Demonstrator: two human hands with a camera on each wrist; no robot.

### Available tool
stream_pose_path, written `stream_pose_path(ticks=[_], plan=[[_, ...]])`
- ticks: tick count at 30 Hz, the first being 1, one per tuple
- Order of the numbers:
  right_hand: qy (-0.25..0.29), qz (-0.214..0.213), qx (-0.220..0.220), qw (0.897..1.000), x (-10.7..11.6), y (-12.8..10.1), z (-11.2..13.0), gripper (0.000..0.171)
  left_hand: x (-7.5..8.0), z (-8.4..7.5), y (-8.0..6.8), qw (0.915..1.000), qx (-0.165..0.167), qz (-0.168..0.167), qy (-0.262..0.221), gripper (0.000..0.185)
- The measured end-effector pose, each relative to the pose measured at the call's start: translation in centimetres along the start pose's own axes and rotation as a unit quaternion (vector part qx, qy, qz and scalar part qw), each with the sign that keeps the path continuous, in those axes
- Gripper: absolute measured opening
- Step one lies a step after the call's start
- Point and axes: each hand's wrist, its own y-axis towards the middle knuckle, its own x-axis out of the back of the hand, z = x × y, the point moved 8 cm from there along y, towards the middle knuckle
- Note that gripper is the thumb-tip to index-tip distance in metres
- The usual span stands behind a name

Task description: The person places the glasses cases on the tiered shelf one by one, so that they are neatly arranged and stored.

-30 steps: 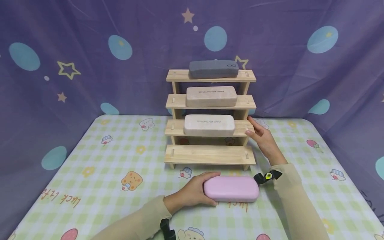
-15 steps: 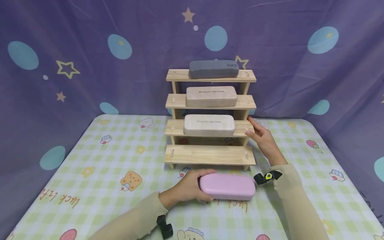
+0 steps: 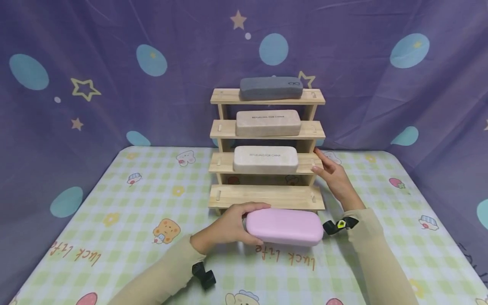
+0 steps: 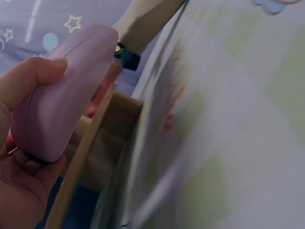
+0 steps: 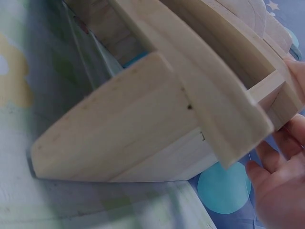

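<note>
over checked cloth (image 3: 126, 220), left hand (image 3: 223, 226) holds pink case (image 3: 284, 226) lengthwise left-right.

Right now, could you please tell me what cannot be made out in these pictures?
- Head view: print on the two beige cases is too small to read.
- Head view: the pink case hides part of the rack's bottom shelf.
- Left wrist view: the tablecloth is blurred.
- Right wrist view: the right hand is cut off by the edge.
</note>
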Motion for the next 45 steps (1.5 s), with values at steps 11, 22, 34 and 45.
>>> stream_pose_path(ticks=[11, 22, 34, 45], plan=[[0.005, -0.002, -0.004, 1.0, -0.1, 0.0, 0.2, 0.063, 2.4, -0.1, 1.0, 0.9993, -0.024, -0.025, -0.016, 0.081], [0.016, 0.006, -0.002, 1.0, -0.2, 0.1, 0.3, 0.063, 4.3, 0.7, 2.3, 0.9991, -0.027, -0.03, 0.008, 0.081], [0.024, 0.004, -0.002, 1.0, 0.0, 0.2, 0.1, 0.063, 5.7, 2.0, 3.4, 0.9987, -0.023, -0.036, 0.028, 0.081], [0.021, 0.005, 0.001, 1.0, -0.1, 0.0, 0.1, 0.063, 6.0, 2.7, 4.3, 0.9979, -0.013, -0.03, 0.056, 0.081]])
